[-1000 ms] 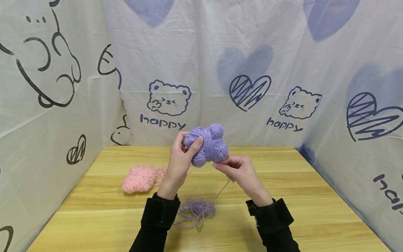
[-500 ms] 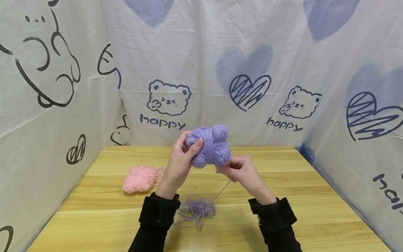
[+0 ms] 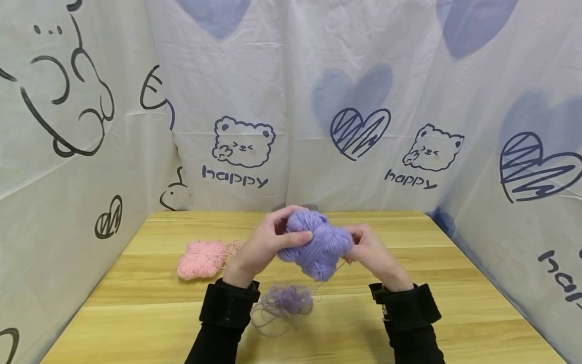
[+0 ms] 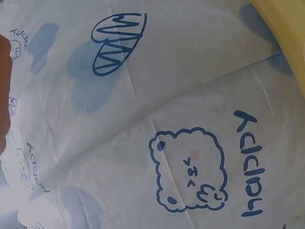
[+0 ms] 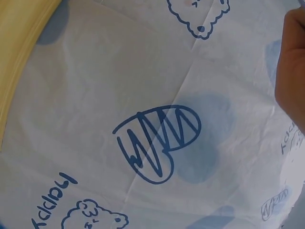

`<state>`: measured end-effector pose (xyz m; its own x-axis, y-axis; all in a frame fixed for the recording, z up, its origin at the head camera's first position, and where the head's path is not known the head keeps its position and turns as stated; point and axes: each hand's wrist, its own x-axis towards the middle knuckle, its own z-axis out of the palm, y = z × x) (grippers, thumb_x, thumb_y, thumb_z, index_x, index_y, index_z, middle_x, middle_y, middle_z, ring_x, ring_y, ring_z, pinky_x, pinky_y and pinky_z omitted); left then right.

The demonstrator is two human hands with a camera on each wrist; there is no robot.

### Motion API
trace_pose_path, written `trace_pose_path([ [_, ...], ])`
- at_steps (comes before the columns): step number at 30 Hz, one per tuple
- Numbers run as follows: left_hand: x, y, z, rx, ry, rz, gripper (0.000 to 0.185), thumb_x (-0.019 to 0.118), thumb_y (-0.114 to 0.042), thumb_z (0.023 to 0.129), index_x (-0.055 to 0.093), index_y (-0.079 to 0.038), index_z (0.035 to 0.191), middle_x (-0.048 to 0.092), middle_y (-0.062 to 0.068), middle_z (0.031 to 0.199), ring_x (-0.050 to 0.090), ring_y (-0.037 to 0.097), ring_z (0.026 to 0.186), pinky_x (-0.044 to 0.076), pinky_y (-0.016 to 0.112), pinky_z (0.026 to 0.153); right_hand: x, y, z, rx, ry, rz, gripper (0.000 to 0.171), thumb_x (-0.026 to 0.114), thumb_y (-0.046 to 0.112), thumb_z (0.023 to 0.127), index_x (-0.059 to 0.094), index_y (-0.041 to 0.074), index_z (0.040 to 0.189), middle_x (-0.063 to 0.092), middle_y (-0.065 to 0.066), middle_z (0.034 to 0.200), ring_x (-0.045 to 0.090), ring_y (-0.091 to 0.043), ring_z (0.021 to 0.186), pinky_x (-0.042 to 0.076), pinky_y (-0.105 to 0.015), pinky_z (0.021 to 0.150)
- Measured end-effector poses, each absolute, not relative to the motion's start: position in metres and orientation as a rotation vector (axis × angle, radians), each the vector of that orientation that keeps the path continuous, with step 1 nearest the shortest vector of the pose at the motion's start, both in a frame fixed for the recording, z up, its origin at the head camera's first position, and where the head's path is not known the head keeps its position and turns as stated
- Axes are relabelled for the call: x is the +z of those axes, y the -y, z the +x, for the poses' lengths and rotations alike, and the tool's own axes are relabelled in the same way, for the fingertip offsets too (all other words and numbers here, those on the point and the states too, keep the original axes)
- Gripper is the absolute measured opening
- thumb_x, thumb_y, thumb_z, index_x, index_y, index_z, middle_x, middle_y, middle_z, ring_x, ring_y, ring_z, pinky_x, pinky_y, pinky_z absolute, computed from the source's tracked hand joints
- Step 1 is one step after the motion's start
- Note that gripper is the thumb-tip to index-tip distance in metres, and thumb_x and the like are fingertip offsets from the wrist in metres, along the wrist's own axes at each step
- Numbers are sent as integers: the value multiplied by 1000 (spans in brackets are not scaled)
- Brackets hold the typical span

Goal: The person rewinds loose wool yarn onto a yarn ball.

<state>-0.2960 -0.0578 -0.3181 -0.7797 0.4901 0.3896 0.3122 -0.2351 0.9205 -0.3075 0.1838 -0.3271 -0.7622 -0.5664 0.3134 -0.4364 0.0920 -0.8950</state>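
In the head view a purple yarn ball (image 3: 318,247) is held above the wooden table (image 3: 409,313) between both hands. My left hand (image 3: 268,242) grips its left side, thumb laid across the front. My right hand (image 3: 370,253) holds its right side, fingers curled behind it. A thin purple strand runs down from the ball to a loose purple yarn tangle (image 3: 284,303) on the table below. The wrist views show only printed cloth and a sliver of hand (image 5: 291,62).
A pink yarn bundle (image 3: 202,258) lies on the table to the left. White cloth printed with bears and hearts (image 3: 354,131) walls in the table on the left, back and right. Table edge (image 4: 286,33) shows in the left wrist view.
Both hands have lowered the purple ball toward the table and turned it. The right hand left the strand under the ball and now holds the ball's right side.
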Motion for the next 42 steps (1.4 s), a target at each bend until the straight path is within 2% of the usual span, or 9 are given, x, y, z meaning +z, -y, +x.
trace_pose_path([
  [5,-318,56,-295,2035,-1969,1022,43,77,-20,81,60,-11,120,62,8,108,62,19,95,56,35,82,-323,-181,-308,-1807,-2290,-881,11,59,10,93,66,12,86,66,7,80,58,-6,72,51,-24,62],
  [9,-317,56,-295,1964,-2045,1036,40,77,-19,80,61,-15,117,62,10,106,62,21,96,56,39,81,-322,-179,-308,-1903,-2334,-805,15,58,19,96,63,14,82,60,9,73,52,-4,63,42,-23,54],
  [11,-318,56,-296,1938,-2092,1041,39,77,-18,81,61,-16,116,62,10,106,62,21,95,56,39,81,-321,-178,-308,-1953,-2343,-803,17,59,20,96,61,10,83,56,8,69,46,-3,57,37,-24,48],
  [17,-320,51,-298,1917,-2266,976,40,76,-15,80,60,-16,117,63,11,107,62,20,94,57,39,78,-318,-179,-306,-2040,-2347,-888,21,57,18,97,58,0,86,44,4,60,37,-10,50,32,-29,46],
  [23,-317,47,-296,2036,-2442,851,35,75,-18,82,56,-15,112,62,10,105,62,18,89,56,35,74,-310,-178,-294,-2047,-2435,-954,16,58,14,96,63,0,91,41,4,59,35,-14,50,29,-31,45],
  [31,-307,45,-286,2293,-2466,796,35,74,-20,85,52,-13,112,61,11,109,65,21,93,58,34,76,-305,-167,-279,-1944,-2515,-1190,12,60,5,93,70,1,97,45,4,59,35,-12,47,30,-28,39],
  [37,-305,43,-277,2466,-2365,680,36,71,-21,87,49,-12,114,59,13,112,65,23,97,58,35,79,-308,-160,-272,-1876,-2452,-1157,15,61,9,93,73,1,98,54,5,61,40,-12,49,34,-28,41],
  [42,-306,42,-275,2566,-2302,622,35,70,-21,88,49,-11,114,60,13,115,65,24,102,58,36,83,-314,-159,-273,-1825,-2433,-1133,17,60,12,94,73,1,97,55,-4,60,40,-12,48,34,-29,42],
])
